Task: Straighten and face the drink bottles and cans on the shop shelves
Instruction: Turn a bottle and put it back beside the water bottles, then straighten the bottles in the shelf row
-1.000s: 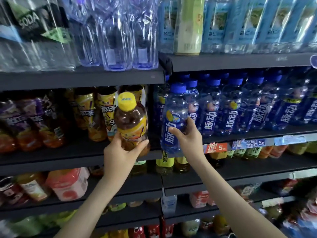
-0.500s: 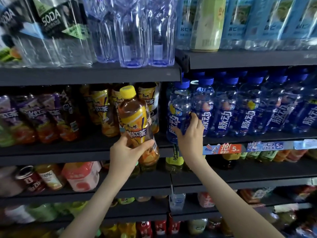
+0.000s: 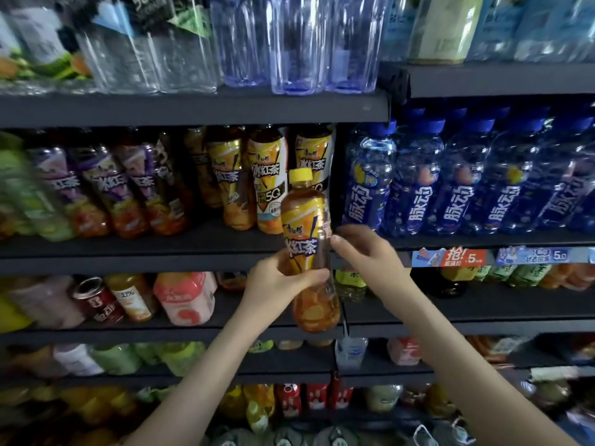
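Note:
My left hand (image 3: pixel 276 284) grips an iced tea bottle (image 3: pixel 305 233) with a yellow cap and yellow label, upright and out in front of the middle shelf (image 3: pixel 161 256). Its label faces me. My right hand (image 3: pixel 367 255) is off the shelf, blurred, fingers loosely bent with the tips at the tea bottle's right side. More iced tea bottles (image 3: pixel 267 185) stand behind on that shelf. To their right runs a row of blue-capped blue bottles (image 3: pixel 463 194); the leftmost blue bottle (image 3: pixel 367 188) stands at the row's front with its label facing out.
Clear water and soda bottles (image 3: pixel 289 43) fill the shelf above. Purple-labelled tea bottles (image 3: pixel 106 191) lean at the left. Lower shelves carry a pink carton (image 3: pixel 186 297), a red can (image 3: pixel 96 300) and small drinks. Price tags (image 3: pixel 450 257) line the shelf edge at right.
My right hand let go of the leftmost blue bottle and came down and left to the tea bottle. My left hand lowered the tea bottle and turned it upright.

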Available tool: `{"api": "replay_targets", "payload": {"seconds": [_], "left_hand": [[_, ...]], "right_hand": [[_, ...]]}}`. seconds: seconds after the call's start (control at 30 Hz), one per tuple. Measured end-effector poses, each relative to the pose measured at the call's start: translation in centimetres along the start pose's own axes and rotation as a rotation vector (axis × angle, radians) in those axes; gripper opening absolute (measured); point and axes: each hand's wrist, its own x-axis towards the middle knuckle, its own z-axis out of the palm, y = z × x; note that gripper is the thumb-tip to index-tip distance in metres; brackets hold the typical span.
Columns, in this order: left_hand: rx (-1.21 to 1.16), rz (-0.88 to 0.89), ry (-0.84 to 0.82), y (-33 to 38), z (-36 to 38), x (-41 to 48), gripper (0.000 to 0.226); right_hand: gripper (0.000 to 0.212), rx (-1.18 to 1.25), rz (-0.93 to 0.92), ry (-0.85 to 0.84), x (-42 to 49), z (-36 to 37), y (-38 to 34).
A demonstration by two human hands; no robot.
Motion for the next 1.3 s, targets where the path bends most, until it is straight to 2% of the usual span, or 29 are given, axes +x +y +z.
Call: {"api": "replay_targets", "payload": {"seconds": [0.07, 0.13, 0.27, 0.37, 0.5, 0.6, 0.77, 0.87, 0.97, 1.03, 1.17, 1.3], "left_hand": [[0.037, 0.004, 0.008, 0.0, -0.2, -1.1, 0.021], [0.125, 0.021, 0.047, 0.1, -0.5, -2.5, 0.015], [0.244, 0.045, 0.061, 0.0, -1.5, -6.0, 0.020], [0.144, 0.032, -0.014, -0.3, -3.2, -8.8, 0.036], [0.001, 0.010, -0.047, -0.5, -6.4, -12.0, 0.037], [-0.044, 0.005, -0.008, -0.8, -9.2, -13.0, 0.035], [-0.027, -0.006, 0.117, -2.0, -14.0, -11.3, 0.023], [-0.018, 0.018, 0.159, -2.7, -16.9, -9.0, 0.017], [0.073, 0.079, 0.177, -3.6, -20.1, -6.1, 0.016], [0.207, 0.164, 0.225, -4.5, -22.2, -4.2, 0.019], [0.645, 0.448, 0.347, -6.3, -26.0, -0.7, 0.043], [0.907, 0.716, 0.375, -7.3, -27.7, 3.1, 0.063]], "right_hand": [[0.051, 0.041, 0.063, -0.192, -1.9, 0.8, -0.9], [0.063, -0.009, 0.080, -0.257, -3.5, 1.8, -1.2], [0.048, 0.073, 0.127, -0.241, -6.1, 3.4, -1.5], [0.032, 0.172, 0.105, -0.247, -8.1, 4.4, -2.0], [0.018, 0.325, 0.085, -0.318, -9.7, 5.5, -3.5], [0.017, 0.397, 0.126, -0.329, -10.0, 7.3, -4.6], [0.021, 0.669, 0.303, -0.380, -8.5, 9.9, -6.4], [0.018, 0.703, 0.359, -0.403, -6.8, 11.6, -6.9], [0.022, 0.637, 0.292, -0.323, -4.7, 14.4, -7.6], [0.019, 0.530, 0.218, -0.175, -3.0, 16.4, -8.0], [0.025, 0.243, 0.043, 0.139, 0.4, 20.1, -8.5], [0.026, 0.121, -0.062, 0.287, 2.4, 22.5, -9.3]]}}
